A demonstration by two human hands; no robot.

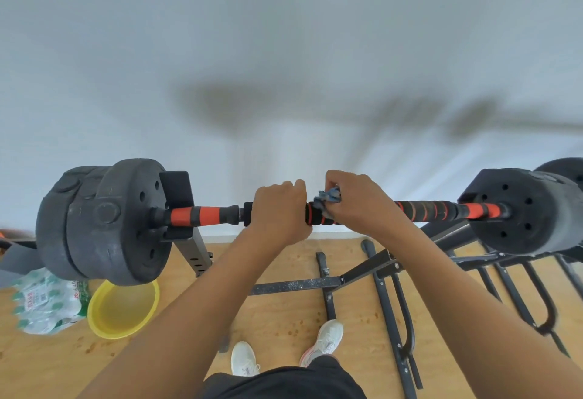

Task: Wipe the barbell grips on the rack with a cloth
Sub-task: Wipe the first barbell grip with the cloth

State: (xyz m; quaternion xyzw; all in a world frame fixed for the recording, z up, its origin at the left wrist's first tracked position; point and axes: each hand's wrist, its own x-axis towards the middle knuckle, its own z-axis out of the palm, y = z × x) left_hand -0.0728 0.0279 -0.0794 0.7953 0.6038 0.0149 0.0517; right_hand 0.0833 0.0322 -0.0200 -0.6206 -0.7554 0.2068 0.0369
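Barbell: orange-and-black foam-gripped bar [419, 210] lying level on the black steel rack [189, 242], dark grey round plates [104, 225] at both ends.
Cloth: crumpled blue-grey rag [328, 198], on the bar near its middle.
Left hand [279, 209]: fingers curled round the black centre grip.
Right hand [362, 201]: fingers curled, pressing the rag onto the bar, just beside the left hand.

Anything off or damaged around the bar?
Nothing stands out. Barbell sits level on the rack; left hand holds the grip, right hand presses the cloth on it.
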